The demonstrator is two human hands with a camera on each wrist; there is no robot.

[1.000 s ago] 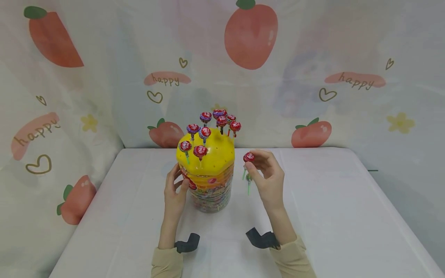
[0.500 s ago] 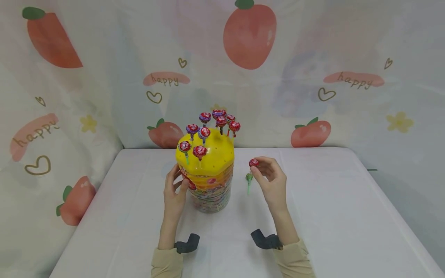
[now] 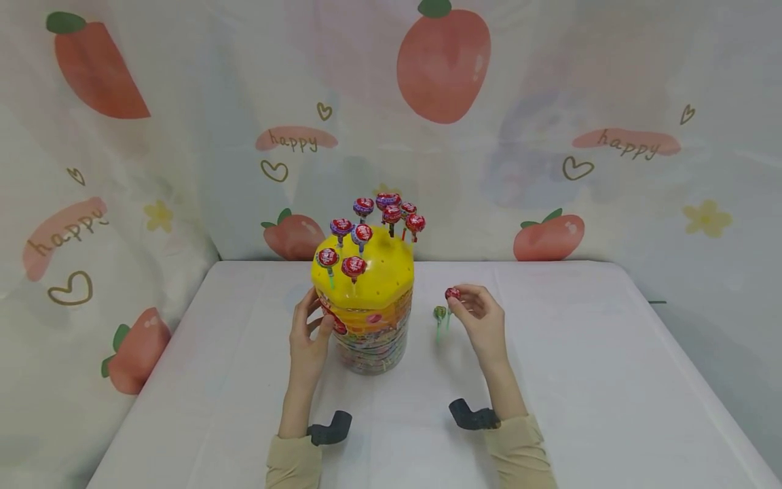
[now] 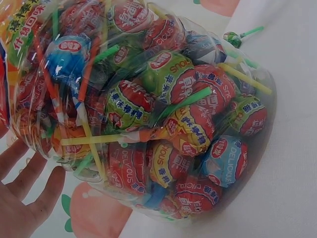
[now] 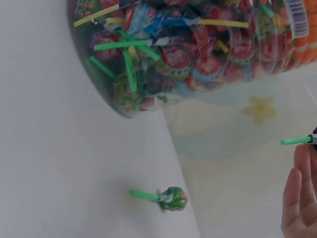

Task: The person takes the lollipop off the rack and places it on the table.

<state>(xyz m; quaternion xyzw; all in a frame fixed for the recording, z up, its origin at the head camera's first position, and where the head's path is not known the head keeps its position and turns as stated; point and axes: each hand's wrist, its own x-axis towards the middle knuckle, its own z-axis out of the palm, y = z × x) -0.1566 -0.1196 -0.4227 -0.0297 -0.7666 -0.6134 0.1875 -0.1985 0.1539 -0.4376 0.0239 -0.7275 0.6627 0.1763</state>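
A clear jar (image 3: 374, 348) packed with wrapped lollipops stands on the table under a yellow lid (image 3: 385, 272). Several red and purple lollipops (image 3: 354, 267) stand upright in the lid's holes. Spread along the jar's left side, my left hand (image 3: 308, 346) touches it with fingertips and thumb. To the right of the jar, my right hand (image 3: 484, 327) pinches a red-wrapped lollipop (image 3: 453, 293) by its head, green stick downward. Just left of it is a green-wrapped lollipop (image 3: 439, 312), lying on the table in the right wrist view. Only the held lollipop's stick end (image 5: 295, 141) shows there.
A white cloth covers the table (image 3: 586, 380). Behind and to the left hangs a printed curtain (image 3: 452, 163) with fruit and hearts. Black wrist mounts (image 3: 472, 415) sit on both forearms. The lid has further small holes toward its right and front.
My right hand has moved right and slightly toward me with the red lollipop, away from the jar. The green lollipop now shows more fully. My left hand stays at the jar.
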